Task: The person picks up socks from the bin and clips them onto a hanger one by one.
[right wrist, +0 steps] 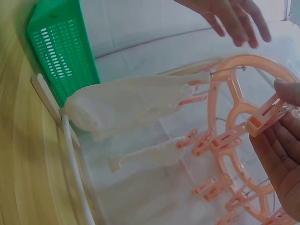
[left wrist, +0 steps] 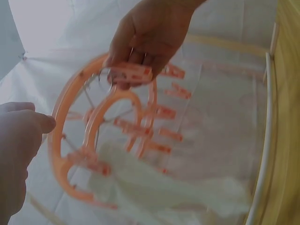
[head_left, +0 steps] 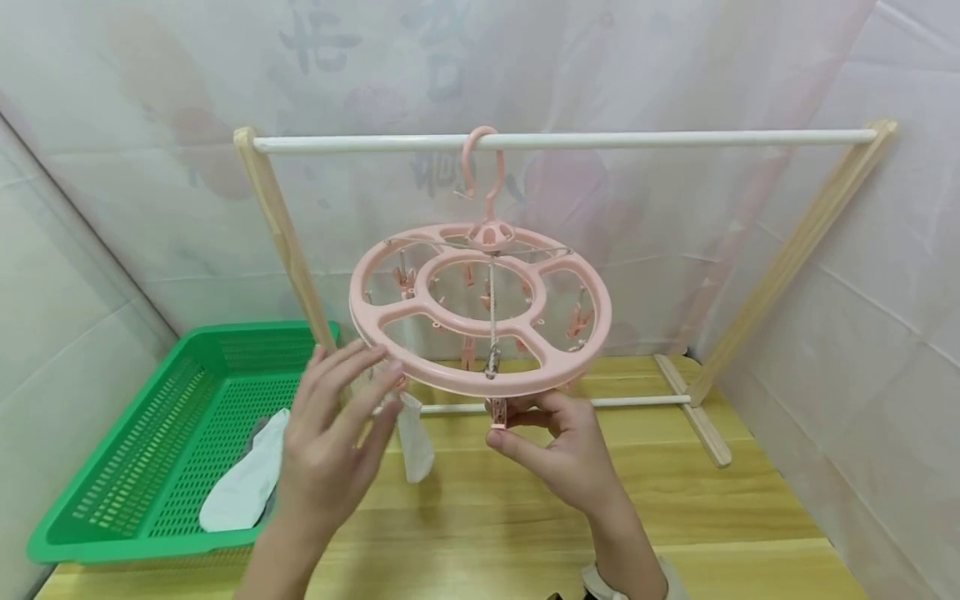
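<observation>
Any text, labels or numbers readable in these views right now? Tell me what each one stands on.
Faint large characters show through the translucent sheet behind the rack, at top and behind the rail: too blurred and washed out to read.
Pink clip hanger: no text visible.
Green basket: no label visible.
White sock clipped to the hanger: no print visible.
Wrist views: nothing legible.

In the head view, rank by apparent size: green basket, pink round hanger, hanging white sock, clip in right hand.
1. green basket
2. pink round hanger, close behind and nearer the camera
3. hanging white sock
4. clip
</observation>
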